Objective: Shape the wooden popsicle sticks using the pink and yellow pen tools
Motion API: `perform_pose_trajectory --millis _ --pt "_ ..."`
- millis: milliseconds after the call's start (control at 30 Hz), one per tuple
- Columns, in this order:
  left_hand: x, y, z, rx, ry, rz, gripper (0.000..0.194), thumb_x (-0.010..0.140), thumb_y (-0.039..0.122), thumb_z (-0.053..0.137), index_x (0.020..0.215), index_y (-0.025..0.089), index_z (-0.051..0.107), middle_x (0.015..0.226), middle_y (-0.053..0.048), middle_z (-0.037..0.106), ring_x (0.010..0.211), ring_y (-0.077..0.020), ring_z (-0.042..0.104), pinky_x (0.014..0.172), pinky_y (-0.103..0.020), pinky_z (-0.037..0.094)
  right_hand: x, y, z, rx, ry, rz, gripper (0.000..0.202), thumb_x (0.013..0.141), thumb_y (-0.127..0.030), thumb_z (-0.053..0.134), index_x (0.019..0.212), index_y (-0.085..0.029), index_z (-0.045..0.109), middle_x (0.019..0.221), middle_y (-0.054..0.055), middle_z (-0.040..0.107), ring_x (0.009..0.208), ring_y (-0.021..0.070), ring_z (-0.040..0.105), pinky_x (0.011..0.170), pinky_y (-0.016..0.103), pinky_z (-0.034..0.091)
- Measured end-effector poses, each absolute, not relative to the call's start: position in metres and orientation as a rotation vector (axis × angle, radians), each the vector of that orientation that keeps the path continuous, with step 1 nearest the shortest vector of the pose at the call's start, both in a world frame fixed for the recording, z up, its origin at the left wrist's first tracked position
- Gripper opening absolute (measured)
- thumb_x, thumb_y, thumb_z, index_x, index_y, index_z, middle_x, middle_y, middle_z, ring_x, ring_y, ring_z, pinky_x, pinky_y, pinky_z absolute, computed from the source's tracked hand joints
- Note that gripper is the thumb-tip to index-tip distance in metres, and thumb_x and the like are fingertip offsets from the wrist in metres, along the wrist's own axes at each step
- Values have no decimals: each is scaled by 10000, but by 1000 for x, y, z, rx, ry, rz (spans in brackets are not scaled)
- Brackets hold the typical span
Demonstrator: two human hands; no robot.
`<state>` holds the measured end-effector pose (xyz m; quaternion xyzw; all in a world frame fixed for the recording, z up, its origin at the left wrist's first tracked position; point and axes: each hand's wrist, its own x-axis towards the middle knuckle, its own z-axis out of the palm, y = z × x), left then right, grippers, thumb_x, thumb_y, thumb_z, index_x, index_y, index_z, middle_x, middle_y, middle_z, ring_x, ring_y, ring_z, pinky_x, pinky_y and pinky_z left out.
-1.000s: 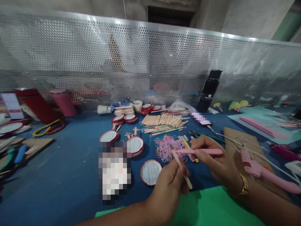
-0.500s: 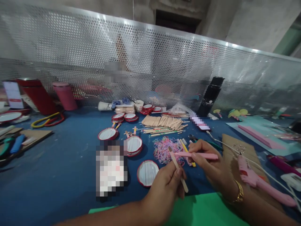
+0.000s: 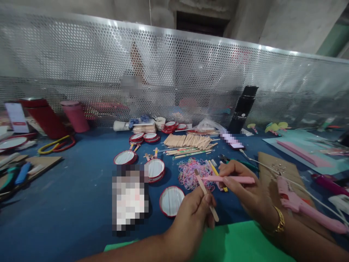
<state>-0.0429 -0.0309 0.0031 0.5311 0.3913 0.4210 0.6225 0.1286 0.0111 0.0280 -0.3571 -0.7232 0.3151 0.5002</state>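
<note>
Pinched in my left hand (image 3: 195, 214) is a flat wooden popsicle stick (image 3: 203, 187), tilted, its upper end coloured brownish. My right hand (image 3: 241, 185) grips a pink marker (image 3: 234, 179), its tip against or very near the stick's upper part. Behind both hands lies a tangle of pastel rubber bands (image 3: 189, 173), with a few more markers (image 3: 213, 169) beside it. A round red-rimmed lid (image 3: 171, 201) rests just left of my left hand. Green paper (image 3: 240, 242) lies beneath my wrists.
Stacked red-rimmed lids (image 3: 155, 169) and a pile of wooden sticks (image 3: 188, 142) lie farther back. To the right, a pink glue gun (image 3: 302, 207) rests on cardboard (image 3: 294, 167). A black bottle (image 3: 242, 111) stands by the perforated metal screen (image 3: 152, 69). A blurred-out item (image 3: 129, 203) lies left.
Both hands hold the same stick and marker in nearly the same pose. The marker has shifted very slightly, and the whole view has tilted a little.
</note>
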Motion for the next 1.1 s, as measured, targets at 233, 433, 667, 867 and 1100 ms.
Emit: perform_pose_trajectory --millis 233,433,667,867,1100 --pt "-43 -32 5 1217 899 945 330 944 502 436 821 202 498 537 50 486 467 -96 401 484 -222 291 128 11 30 -829 -1737 731 126 887 -317 573 821 -211 587 729 -4 555 655 151 517 613 294 412" --pt "-44 -32 6 1220 917 936 304 946 468 423 824 199 495 530 49 483 462 -96 401 477 -222 285 128 11 30 -848 -1748 733 130 880 -315 577 805 -208 586 719 -2 564 659 156 528 638 307 422" --pt "-43 -32 6 1208 923 936 344 933 518 441 808 202 498 525 47 485 463 -99 403 483 -225 290 128 11 30 -834 -1740 743 136 892 -324 569 821 -210 587 744 1 556 678 159 519 644 312 413" --pt "-43 -32 9 1222 921 928 327 935 498 428 818 199 490 533 47 478 457 -97 394 463 -220 288 129 12 29 -848 -1731 784 134 900 -321 565 827 -210 586 738 8 568 681 164 512 642 318 398" --pt "-43 -33 12 1263 927 923 320 957 470 395 829 196 496 543 44 483 473 -100 411 465 -216 296 129 13 30 -885 -1735 779 137 888 -323 570 817 -207 590 725 3 562 654 158 504 613 307 392"
